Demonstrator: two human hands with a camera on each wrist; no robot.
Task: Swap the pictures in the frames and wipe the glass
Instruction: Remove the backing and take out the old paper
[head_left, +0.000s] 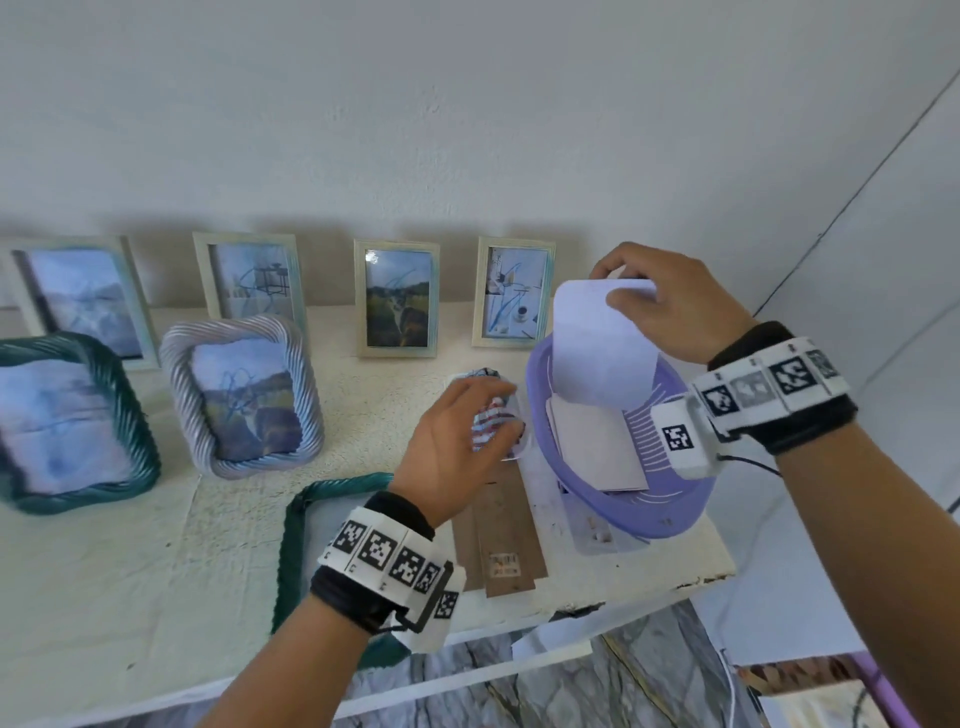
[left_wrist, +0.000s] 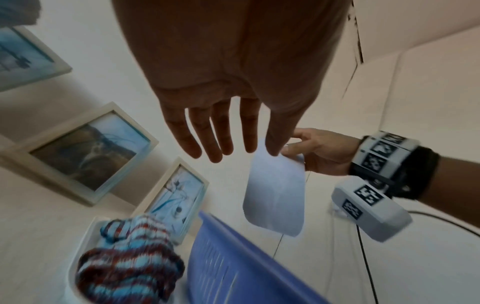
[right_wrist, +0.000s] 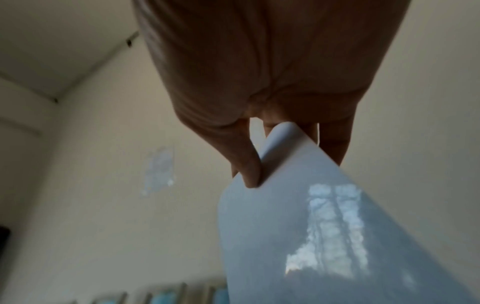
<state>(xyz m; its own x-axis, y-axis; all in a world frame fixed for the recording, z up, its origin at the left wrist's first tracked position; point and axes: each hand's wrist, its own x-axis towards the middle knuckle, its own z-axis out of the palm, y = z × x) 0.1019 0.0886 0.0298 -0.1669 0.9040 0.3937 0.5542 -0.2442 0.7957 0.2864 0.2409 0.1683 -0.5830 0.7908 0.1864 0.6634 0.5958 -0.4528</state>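
My right hand (head_left: 631, 288) pinches the top edge of a white picture sheet (head_left: 602, 343), its blank back toward me, and holds it upright over the purple basket (head_left: 685, 514). The same sheet (right_wrist: 311, 226) fills the right wrist view, thumb and fingers (right_wrist: 249, 164) clamped on its edge. My left hand (head_left: 467, 431) hovers open, fingers straight, above a striped knitted cloth (head_left: 491, 415) in a white tray. In the left wrist view the fingers (left_wrist: 215, 139) are spread and hold nothing, with the cloth (left_wrist: 130, 263) below. An empty green frame (head_left: 293, 525) lies flat under my left forearm.
Several framed pictures stand along the wall: four pale frames (head_left: 397, 299), a green twisted frame (head_left: 67, 421) and a silver twisted frame (head_left: 241, 395). Brown backing boards (head_left: 506, 530) lie near the table's front edge. More sheets (head_left: 597, 447) lie in the basket.
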